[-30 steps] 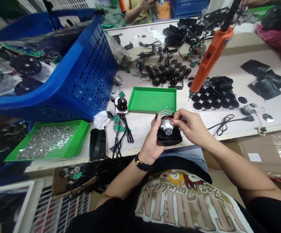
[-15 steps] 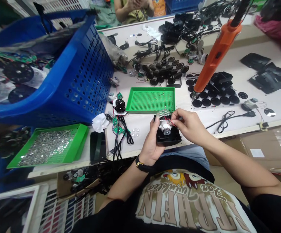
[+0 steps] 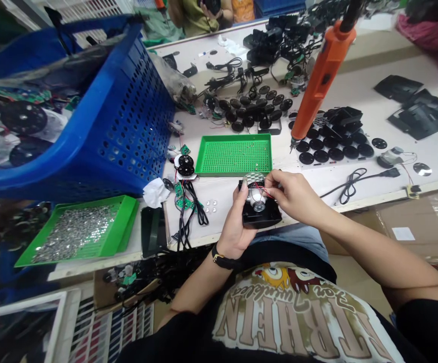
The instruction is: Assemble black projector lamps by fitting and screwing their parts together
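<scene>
My left hand grips a black plastic housing from below and the side, with a watch on the wrist. A round silver reflector sits in the housing, and a clear multi-lens LED cover stands at its far edge. Thin red wires run across the reflector. My right hand comes in from the right, its fingertips pinching those wires over the housing. The housing's underside is hidden by my left hand.
A green perforated tray lies just beyond my hands. A blue basket stands to the left, above a green tray of small silver parts. An orange electric screwdriver hangs at right over black discs. A co-worker sits across the bench.
The whole view has drifted slightly as my head moved. My hands stay on the housing and wires, with no visible change of hold.
</scene>
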`<act>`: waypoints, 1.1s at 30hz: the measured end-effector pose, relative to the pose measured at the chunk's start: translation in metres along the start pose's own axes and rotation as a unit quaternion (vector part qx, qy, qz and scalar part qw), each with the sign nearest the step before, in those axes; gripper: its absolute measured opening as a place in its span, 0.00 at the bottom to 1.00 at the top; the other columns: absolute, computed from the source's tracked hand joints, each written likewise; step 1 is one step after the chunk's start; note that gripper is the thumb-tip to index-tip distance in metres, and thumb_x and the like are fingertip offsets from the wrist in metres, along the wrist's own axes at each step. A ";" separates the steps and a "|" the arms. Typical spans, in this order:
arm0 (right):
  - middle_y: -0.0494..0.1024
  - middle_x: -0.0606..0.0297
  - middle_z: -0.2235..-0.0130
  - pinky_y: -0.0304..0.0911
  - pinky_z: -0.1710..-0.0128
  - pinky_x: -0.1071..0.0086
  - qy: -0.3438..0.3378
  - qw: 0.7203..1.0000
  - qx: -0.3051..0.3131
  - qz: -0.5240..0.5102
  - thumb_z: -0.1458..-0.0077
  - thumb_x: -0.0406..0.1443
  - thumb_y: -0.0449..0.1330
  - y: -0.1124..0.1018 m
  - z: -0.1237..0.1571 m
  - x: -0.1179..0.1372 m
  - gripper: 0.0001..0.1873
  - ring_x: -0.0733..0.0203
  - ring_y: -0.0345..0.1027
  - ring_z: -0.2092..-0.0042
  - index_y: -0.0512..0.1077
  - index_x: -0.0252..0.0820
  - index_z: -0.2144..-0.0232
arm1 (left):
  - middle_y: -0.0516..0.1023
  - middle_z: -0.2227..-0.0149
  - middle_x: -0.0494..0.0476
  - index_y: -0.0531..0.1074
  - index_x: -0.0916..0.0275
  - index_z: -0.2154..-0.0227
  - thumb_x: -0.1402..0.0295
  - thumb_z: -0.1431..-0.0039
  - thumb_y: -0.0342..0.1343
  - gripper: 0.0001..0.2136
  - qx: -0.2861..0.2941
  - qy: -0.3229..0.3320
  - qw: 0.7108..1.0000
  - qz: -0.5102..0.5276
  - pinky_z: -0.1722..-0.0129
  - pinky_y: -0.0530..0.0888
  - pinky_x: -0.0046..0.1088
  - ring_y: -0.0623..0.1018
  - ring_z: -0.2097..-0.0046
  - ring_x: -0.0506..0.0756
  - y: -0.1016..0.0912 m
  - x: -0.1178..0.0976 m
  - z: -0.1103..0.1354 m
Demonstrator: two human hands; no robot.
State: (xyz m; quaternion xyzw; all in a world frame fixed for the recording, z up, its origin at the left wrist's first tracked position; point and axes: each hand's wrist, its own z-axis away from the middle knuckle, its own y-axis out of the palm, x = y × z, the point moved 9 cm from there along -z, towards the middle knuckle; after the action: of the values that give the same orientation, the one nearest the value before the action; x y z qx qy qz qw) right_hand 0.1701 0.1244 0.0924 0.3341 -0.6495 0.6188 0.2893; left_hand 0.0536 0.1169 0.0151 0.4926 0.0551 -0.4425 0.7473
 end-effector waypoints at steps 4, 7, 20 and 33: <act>0.74 0.66 0.70 0.54 0.63 0.68 -0.008 1.000 0.002 0.017 0.43 0.26 0.56 0.000 0.000 0.002 0.08 0.61 0.64 0.67 0.65 0.43 0.71 | 0.84 0.58 0.55 0.74 0.61 0.51 0.63 0.29 0.55 0.10 0.000 0.000 1.000 0.003 0.42 0.75 0.36 0.83 0.53 0.55 0.000 0.000 0.001; 0.73 0.66 0.70 0.54 0.63 0.68 -0.011 1.000 0.003 0.022 0.43 0.26 0.56 0.001 0.001 0.002 0.08 0.61 0.63 0.67 0.64 0.43 0.71 | 0.83 0.59 0.54 0.74 0.61 0.51 0.64 0.28 0.55 0.09 0.003 0.001 1.000 0.009 0.43 0.76 0.35 0.83 0.57 0.53 -0.001 0.001 0.001; 0.72 0.66 0.71 0.54 0.64 0.68 -0.018 1.000 -0.004 0.010 0.45 0.26 0.56 0.001 0.002 0.000 0.08 0.62 0.62 0.68 0.64 0.43 0.71 | 0.83 0.60 0.53 0.73 0.60 0.50 0.68 0.30 0.56 0.09 0.003 0.008 1.000 0.015 0.47 0.77 0.34 0.83 0.58 0.53 -0.005 0.003 -0.001; 0.73 0.69 0.72 0.56 0.65 0.68 -0.013 0.996 -0.049 -0.075 0.43 0.27 0.58 -0.001 0.005 -0.006 0.07 0.64 0.63 0.69 0.68 0.42 0.71 | 0.83 0.49 0.58 0.74 0.60 0.49 0.57 0.28 0.54 0.14 0.005 0.024 1.000 -0.002 0.38 0.74 0.39 0.80 0.41 0.59 0.002 -0.004 0.005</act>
State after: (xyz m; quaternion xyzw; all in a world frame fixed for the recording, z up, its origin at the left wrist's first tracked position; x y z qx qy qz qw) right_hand 0.1749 0.1196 0.0881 0.3755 -0.6560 0.5579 0.3426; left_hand 0.0508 0.1157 0.0207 0.5064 0.0716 -0.4322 0.7427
